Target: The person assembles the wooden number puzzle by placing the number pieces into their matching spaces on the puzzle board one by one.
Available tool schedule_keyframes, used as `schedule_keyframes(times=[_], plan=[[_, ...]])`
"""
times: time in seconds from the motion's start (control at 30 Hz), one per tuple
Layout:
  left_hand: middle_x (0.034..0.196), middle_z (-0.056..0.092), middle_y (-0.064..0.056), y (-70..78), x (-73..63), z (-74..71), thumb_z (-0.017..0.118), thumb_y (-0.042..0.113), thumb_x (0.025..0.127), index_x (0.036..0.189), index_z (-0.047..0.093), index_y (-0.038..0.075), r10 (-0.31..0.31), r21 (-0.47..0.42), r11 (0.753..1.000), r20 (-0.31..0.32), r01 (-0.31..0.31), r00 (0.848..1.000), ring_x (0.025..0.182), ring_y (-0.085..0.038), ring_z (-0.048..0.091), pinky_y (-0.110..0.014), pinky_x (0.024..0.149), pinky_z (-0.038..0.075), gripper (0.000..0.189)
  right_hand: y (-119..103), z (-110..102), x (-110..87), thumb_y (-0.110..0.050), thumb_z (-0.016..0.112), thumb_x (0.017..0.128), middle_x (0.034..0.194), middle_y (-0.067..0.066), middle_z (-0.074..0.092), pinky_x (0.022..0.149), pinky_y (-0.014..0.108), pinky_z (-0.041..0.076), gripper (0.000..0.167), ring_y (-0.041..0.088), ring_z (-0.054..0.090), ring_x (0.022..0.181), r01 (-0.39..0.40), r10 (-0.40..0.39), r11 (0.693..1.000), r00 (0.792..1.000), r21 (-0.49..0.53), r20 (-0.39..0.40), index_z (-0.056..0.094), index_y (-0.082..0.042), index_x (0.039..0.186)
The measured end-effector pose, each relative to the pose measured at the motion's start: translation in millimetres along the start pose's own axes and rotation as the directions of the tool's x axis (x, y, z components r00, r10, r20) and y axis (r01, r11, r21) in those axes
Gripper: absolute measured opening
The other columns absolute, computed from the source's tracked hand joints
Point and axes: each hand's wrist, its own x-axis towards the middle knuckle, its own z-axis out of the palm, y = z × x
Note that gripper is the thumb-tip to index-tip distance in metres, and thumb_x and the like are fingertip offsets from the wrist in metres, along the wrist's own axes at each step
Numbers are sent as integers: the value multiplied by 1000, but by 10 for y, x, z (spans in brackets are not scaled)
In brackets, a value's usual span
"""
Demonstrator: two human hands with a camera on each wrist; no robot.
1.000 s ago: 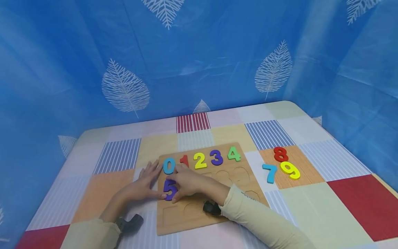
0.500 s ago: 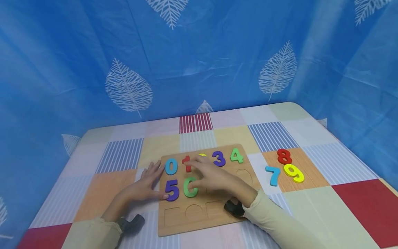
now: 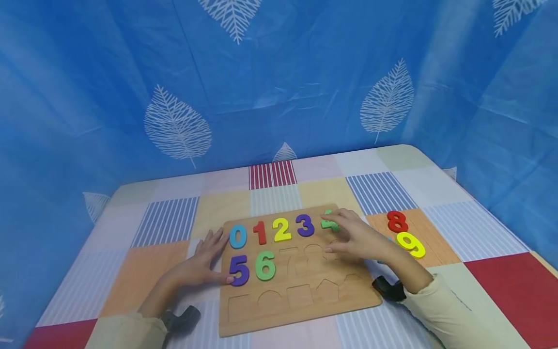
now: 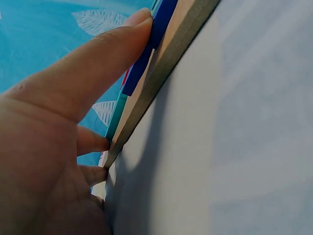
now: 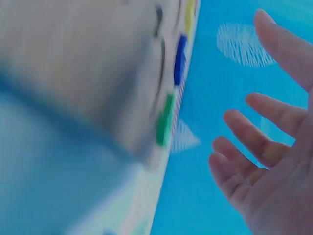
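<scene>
The board (image 3: pixel 283 314) lies on the table (image 3: pixel 501 281); the left hand (image 3: pixel 198 267), fingers spread, touches its left edge, thumb on the purple 5 (image 3: pixel 237 265). A gap parts its right edge from the yellow 9 (image 3: pixel 417 249). The right hand (image 3: pixel 359 237), relaxed, holding nothing, has moved from the green 6 (image 3: pixel 259 266) to above that edge. The board's long axis runs left to right, 5 and 6 topped toward the far edge

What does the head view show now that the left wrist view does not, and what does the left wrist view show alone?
Only the head view: the right hand, the red 8 and the yellow 9.

Only the left wrist view: the palm side of the left hand and the side face of the board.

Both: the left hand, board, purple 5, blue 0 and leaf-patterned blue sheet.
</scene>
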Motion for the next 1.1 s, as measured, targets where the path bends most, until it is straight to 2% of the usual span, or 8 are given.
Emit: schedule_keyframes(times=[0.2, 0.33, 0.5, 0.67, 0.87, 1.1], plan=[[153, 0, -19, 16, -9, -4, 73, 52, 68, 146, 17, 7, 6, -13, 1000, -10, -7, 1000, 137, -42, -12, -60, 108, -7, 107, 185, -333, -102, -25, 75, 74, 115, 14, 55, 85, 49, 48, 65, 32, 51, 107, -69, 70, 994, 998, -83, 7, 48, -5, 129], [153, 0, -19, 12, -18, 1, 72, 54, 67, 146, 17, 7, -3, -10, 1000, 3, 3, 1000, 137, -42, -13, -60, 107, -7, 107, 285, -455, -201, -27, 74, 75, 116, 17, 54, 82, 47, 48, 66, 35, 52, 106, -94, 97, 993, 994, -72, 43, 47, -3, 129], [153, -1, -19, 11, -20, -5, 72, 52, 68, 146, 16, 8, 18, -15, 1000, -3, -18, 1000, 137, -43, -13, -61, 107, -8, 106, 450, -433, -421, -34, 73, 74, 120, 20, 49, 85, 49, 48, 71, 38, 53, 109, -134, 133, 991, 989, 4, 71, 45, -1, 130], [153, 0, -20, -7, -27, -18, 74, 49, 68, 146, 16, 6, 32, -23, 999, -11, -32, 999, 136, -44, -13, -62, 106, -8, 106, 587, -354, -606, -36, 77, 70, 115, 15, 54, 86, 47, 47, 71, 31, 54, 105, -128, 129, 991, 991, -34, 45, 49, 1, 124], [153, 0, -20, -37, -27, -12, 74, 48, 68, 146, 17, 7, 35, -26, 999, -18, -36, 999, 137, -44, -13, -62, 106, -8, 106, 622, -319, -677, -42, 78, 66, 109, 16, 51, 80, 43, 46, 75, 27, 47, 98, -132, 141, 985, 987, -107, 78, 52, 4, 119], [152, -1, -20, -48, 5, 15, 74, 48, 68, 146, 15, 7, 52, -28, 998, -14, -52, 999, 136, -44, -13, -62, 106, -8, 106, 668, -310, -695, -36, 79, 66, 104, 13, 50, 75, 35, 45, 69, 24, 47, 94, -149, 155, 985, 986, -91, 65, 55, 5, 117]])
